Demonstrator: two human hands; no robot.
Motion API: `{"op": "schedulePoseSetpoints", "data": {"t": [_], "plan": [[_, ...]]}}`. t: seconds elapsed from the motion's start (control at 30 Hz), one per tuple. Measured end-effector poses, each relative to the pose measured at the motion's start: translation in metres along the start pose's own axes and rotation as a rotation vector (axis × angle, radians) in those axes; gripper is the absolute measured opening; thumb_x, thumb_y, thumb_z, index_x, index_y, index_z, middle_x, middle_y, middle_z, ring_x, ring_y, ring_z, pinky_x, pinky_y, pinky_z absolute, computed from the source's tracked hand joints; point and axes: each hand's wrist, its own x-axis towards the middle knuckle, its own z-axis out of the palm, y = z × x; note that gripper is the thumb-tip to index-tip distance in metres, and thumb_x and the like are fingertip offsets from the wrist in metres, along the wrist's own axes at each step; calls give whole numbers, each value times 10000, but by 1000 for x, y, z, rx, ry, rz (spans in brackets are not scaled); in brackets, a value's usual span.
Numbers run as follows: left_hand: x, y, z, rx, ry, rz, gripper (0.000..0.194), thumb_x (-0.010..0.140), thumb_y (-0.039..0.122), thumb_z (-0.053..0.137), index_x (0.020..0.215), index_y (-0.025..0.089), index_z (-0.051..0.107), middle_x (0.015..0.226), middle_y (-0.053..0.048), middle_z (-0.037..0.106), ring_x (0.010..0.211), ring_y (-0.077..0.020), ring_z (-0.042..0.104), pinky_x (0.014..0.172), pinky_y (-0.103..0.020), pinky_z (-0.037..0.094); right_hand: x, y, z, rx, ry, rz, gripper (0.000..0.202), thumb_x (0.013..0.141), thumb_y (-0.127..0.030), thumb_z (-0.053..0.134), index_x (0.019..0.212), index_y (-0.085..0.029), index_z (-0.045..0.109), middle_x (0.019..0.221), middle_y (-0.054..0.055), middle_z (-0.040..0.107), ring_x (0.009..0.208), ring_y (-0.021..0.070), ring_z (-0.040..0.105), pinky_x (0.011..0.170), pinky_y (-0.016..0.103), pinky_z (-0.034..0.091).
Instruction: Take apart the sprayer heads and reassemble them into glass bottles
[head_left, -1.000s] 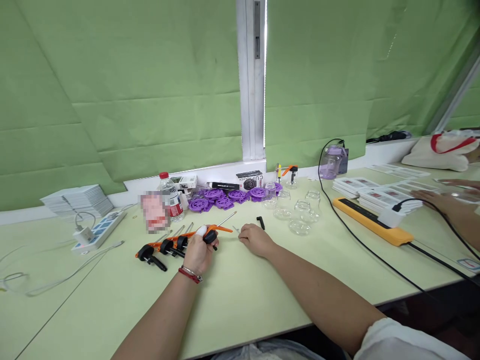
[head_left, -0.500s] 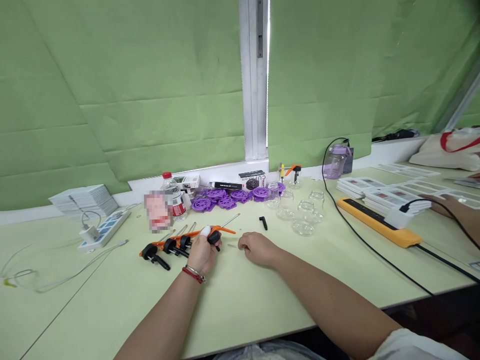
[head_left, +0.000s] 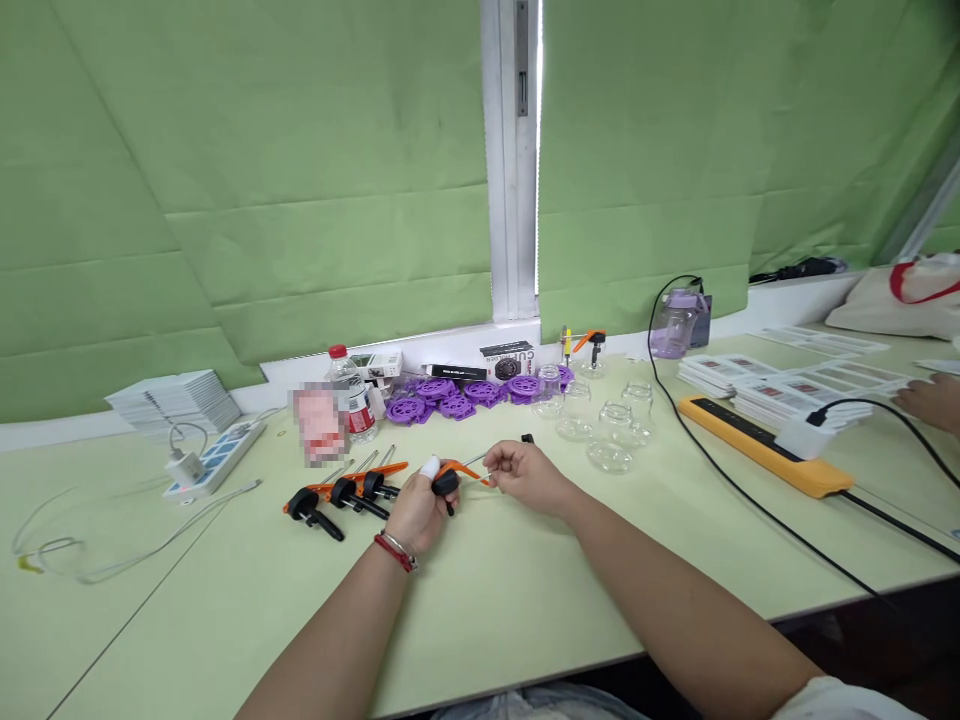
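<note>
My left hand [head_left: 420,512], its thumb tip wrapped in white, is closed around a black cap with an orange lever [head_left: 445,483]. A thin metal rod rises from behind that cap. My right hand [head_left: 531,478] pinches a small thin rod [head_left: 485,479] close to the lever's tip; its fingers partly cover it. Left of my left hand lie several similar black caps with orange levers [head_left: 306,503], each with a black handle and a metal rod. Beyond my right hand a small black piece [head_left: 527,438] is mostly hidden.
Several clear glass jars [head_left: 611,450] stand to the right. Purple discs [head_left: 439,392], a water bottle [head_left: 360,415] and small boxes line the back. A white power strip [head_left: 217,458] is left, a yellow one [head_left: 757,445] right. A co-worker's hand [head_left: 930,400] is at far right.
My right hand has risen off the table with the thin rod, up to the orange lever's tip. My left hand has shifted slightly right. The co-worker's hand has moved right.
</note>
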Motion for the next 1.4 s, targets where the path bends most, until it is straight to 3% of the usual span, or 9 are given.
{"op": "schedulePoseSetpoints", "data": {"t": [0.17,0.5,1.03,1.2,1.4], "plan": [[-8,-12,11,31,-156,-124,311,785,435,567,809,125,551,592,-2,519,459,-102,446,463,-251,362,0,-19,-2,186,161,-22,180,676,-244,623,818,-165,545,656,-30,549,588,95,549,551,229,423],[-21,-18,26,57,-307,-191,384,786,501,557,761,118,572,594,-10,497,495,-108,448,490,-257,359,1,-22,3,145,232,-43,173,678,-246,613,819,-161,561,661,-32,548,608,96,556,622,258,457],[-24,-19,26,75,-387,-250,394,784,493,570,828,104,610,615,-33,535,485,-117,470,502,-269,353,5,-15,6,-29,303,-83,147,687,-225,566,822,-168,564,681,-17,530,608,99,497,599,248,446],[-26,-16,29,59,-370,-271,347,776,458,595,828,115,606,603,-24,530,472,-116,465,490,-267,363,0,-22,9,-176,244,-156,142,733,-220,531,856,-167,578,745,8,567,670,116,526,633,258,455],[-24,-17,24,37,-377,-250,414,771,539,563,770,125,592,602,-26,519,498,-127,471,512,-281,378,-6,-27,10,-284,185,-243,145,786,-200,493,900,-173,578,832,28,582,738,122,539,695,263,465]]}}
